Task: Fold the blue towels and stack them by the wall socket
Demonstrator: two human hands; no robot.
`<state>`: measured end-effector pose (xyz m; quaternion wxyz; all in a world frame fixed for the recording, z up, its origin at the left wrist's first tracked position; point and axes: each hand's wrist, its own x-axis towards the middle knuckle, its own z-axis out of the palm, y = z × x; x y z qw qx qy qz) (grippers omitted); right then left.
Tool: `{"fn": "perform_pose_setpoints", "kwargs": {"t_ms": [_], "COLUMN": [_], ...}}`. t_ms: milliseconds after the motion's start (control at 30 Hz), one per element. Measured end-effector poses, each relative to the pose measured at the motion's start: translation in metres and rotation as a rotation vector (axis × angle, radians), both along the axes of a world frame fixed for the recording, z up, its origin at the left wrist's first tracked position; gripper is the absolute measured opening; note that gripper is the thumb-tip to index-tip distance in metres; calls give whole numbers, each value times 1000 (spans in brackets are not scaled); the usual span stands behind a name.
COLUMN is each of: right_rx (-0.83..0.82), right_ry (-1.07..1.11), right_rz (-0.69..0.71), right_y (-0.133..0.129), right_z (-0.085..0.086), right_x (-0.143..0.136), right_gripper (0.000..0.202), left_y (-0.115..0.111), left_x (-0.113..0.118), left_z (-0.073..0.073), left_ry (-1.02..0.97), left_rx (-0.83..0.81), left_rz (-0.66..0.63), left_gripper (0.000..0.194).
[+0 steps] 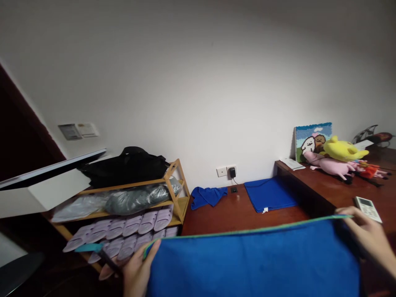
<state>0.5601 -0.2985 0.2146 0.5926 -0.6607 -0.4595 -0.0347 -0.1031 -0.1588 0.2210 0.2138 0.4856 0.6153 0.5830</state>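
Observation:
A blue cloth (253,264) with a green-stitched edge hangs stretched between my two hands at the bottom of the view. My left hand (138,266) is closed on its upper left corner, thumb in front. Its upper right corner is pinched by my right hand (363,231). The lower part of the cloth runs out of the frame. Beside my left hand is a dark stick with a teal end (89,247); whether it touches the hand I cannot tell. Beyond the cloth, a folded blue cloth (270,194) with a white tag and a crumpled blue cloth (208,196) lie on the brown desk (216,218).
At left, a wooden rack (176,194) holds lilac slippers (133,222), plastic-wrapped items and a black bag (130,167), with a white box (58,189) beside it. A raised brown top at right carries plush toys (334,165), a picture (315,140) and a remote control (367,209). A plug (232,172) sits in the wall.

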Motion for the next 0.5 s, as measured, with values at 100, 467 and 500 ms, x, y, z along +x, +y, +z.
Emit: {"fn": "perform_pose_setpoints", "kwargs": {"t_ms": [100, 467, 500], "right_rx": [-174, -406, -461], "right_ry": [133, -107, -205], "right_rz": [21, 77, 130], "right_y": [70, 143, 134], "right_z": [-6, -161, -183], "right_x": [-5, -92, -99], "right_gripper": [30, 43, 47], "left_y": [64, 115, 108], "left_x": [28, 90, 87], "left_z": [-14, -175, -193], "left_ry": [203, 860, 922], "left_rx": [36, 33, -6], "left_rz": [-133, -270, -306], "left_gripper": [69, 52, 54]}}
